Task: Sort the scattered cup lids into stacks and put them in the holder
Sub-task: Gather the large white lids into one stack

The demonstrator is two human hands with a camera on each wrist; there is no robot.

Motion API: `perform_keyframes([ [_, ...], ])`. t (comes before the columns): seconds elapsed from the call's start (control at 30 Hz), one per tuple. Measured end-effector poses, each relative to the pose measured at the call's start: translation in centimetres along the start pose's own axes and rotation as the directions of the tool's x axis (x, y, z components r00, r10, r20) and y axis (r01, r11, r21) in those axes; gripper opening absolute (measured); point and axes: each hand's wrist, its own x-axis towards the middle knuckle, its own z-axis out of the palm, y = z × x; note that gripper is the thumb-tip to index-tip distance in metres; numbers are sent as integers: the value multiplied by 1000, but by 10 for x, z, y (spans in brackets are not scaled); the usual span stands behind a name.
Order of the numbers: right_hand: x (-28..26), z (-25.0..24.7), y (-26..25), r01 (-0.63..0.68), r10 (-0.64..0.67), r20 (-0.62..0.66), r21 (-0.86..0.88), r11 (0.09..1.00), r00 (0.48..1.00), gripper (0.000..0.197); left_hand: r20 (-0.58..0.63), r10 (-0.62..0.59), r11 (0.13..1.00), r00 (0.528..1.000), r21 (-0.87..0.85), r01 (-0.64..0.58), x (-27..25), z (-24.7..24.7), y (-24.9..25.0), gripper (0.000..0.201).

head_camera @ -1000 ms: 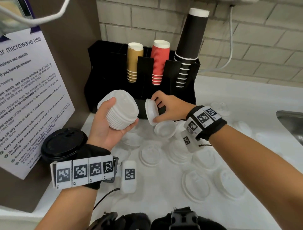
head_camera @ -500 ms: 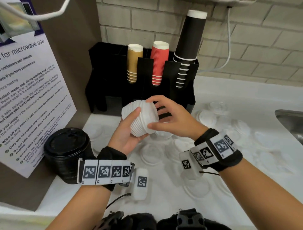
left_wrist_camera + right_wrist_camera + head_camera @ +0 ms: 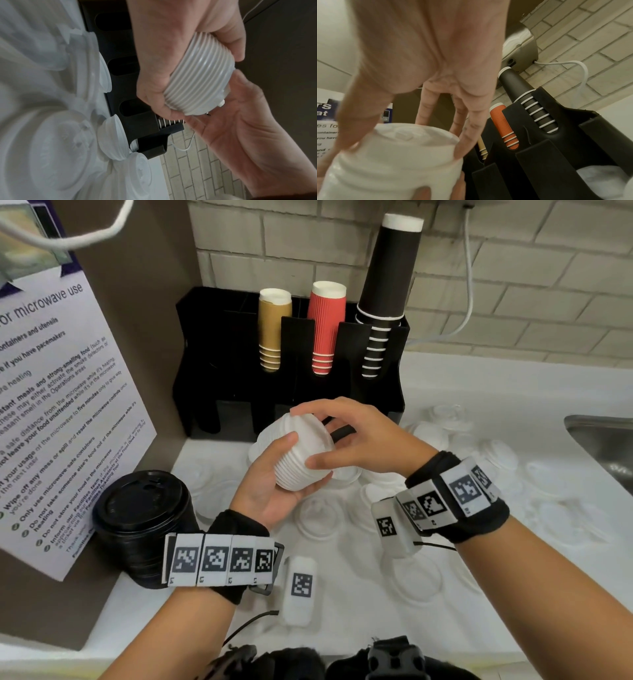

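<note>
- Fingers point(image 3: 301, 412) of our right hand point(image 3: 356, 440) curl over the top lid of the white lid stack point(image 3: 301, 457), thumb pinching its near rim, while our left hand point(image 3: 270, 484) wraps the ribbed side from below, thumb on the stack.
- We hold the stack tilted above the counter point(image 3: 376, 628), just in front of the black holder point(image 3: 219, 392); it is not yet in any slot.
- We judge the top lid may sit crooked: pressed off-centre, it could pop loose or jam the nesting.
- With the stack tilted, a slackened left-hand grip could let the lids fan apart and spill among the loose lids point(image 3: 318, 518) scattered below.
- Those clear and white lids blend into the counter, so sizes could easily be mixed.
- Our black lid stack point(image 3: 144, 525) stands near the left wrist; a careless elbow could topple it.
</note>
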Motion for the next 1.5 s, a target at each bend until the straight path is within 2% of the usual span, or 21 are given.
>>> perform_keyframes([
  [0.07,3,0,-1,-17,17,-3,28,999,1000,56,5,-2,1000,1000,-20,2,0,-4,1,85],
  [0.17,6,-5,-1,-102,102,6,192,976,995,48,-3,2,997,1000,-78,-2,0,-6,6,86],
  [0.27,6,-6,0,-84,82,39,63,994,996,42,-8,7,997,1000,-78,-8,-1,-7,11,89],
  [0.37,-2,-8,3,-127,127,-9,-70,989,992,33,-71,24,994,997,-100,-31,-1,-11,15,82],
  [0.43,-13,-12,6,-127,139,85,-132,983,987,20,-114,46,992,992,-109,-58,-3,-13,18,71],
  [0.47,-20,-13,9,-125,165,191,-204,971,968,18,-124,54,991,991,-112,-68,-4,-14,20,75],
  [0.5,-27,-13,11,-122,215,307,-294,948,927,20,-136,58,992,989,-107,-73,-4,-14,21,86],
  [0.57,-41,-7,17,-105,347,479,-463,880,806,30,-172,65,992,983,-97,-82,-4,-13,22,98],
  [0.6,-48,-3,21,-90,402,520,-524,847,754,36,-186,66,991,980,-103,-87,-3,-13,22,94],
  [0.67,-63,5,25,-49,462,558,-600,798,689,45,-226,60,989,972,-120,-89,-3,-10,21,79],
  [0.7,-70,8,26,-32,478,568,-621,783,670,48,-237,55,989,970,-123,-86,-3,-9,21,81],
  [0.8,-89,13,28,58,507,598,-680,731,620,62,-216,56,988,975,-128,-86,-1,-3,16,114],
  [0.83,-95,14,29,109,509,604,-703,703,613,68,-203,57,986,978,-143,-87,-1,-1,14,118],
  [0.97,-111,18,31,275,518,606,-768,578,604,87,-177,55,979,983,-183,-88,-2,3,6,107],
  [1.03,-117,21,34,316,518,603,-781,539,607,93,-162,53,978,985,-192,-84,-1,7,2,111],
  [1.1,-118,22,34,303,492,610,-766,567,621,90,-155,46,977,987,-201,-77,-1,8,-1,116],
  [1.17,-115,13,34,221,430,613,-709,670,663,79,-152,39,976,988,-205,-70,0,11,-6,119],
  [1.23,-107,-4,32,98,360,569,-619,779,739,71,-156,32,975,987,-210,-65,0,14,-9,122],
  [1.3,-97,-25,30,0,281,464,-517,856,840,65,-175,35,973,984,-219,-73,2,15,-13,118],
  [1.4,-78,-50,24,-56,132,204,-339,939,970,59,-203,45,968,978,-234,-93,3,18,-18,91],
  [1.5,-59,-55,16,-29,29,-2,-134,991,1000,54,-182,30,971,983,-228,-72,5,20,-21,73],
])
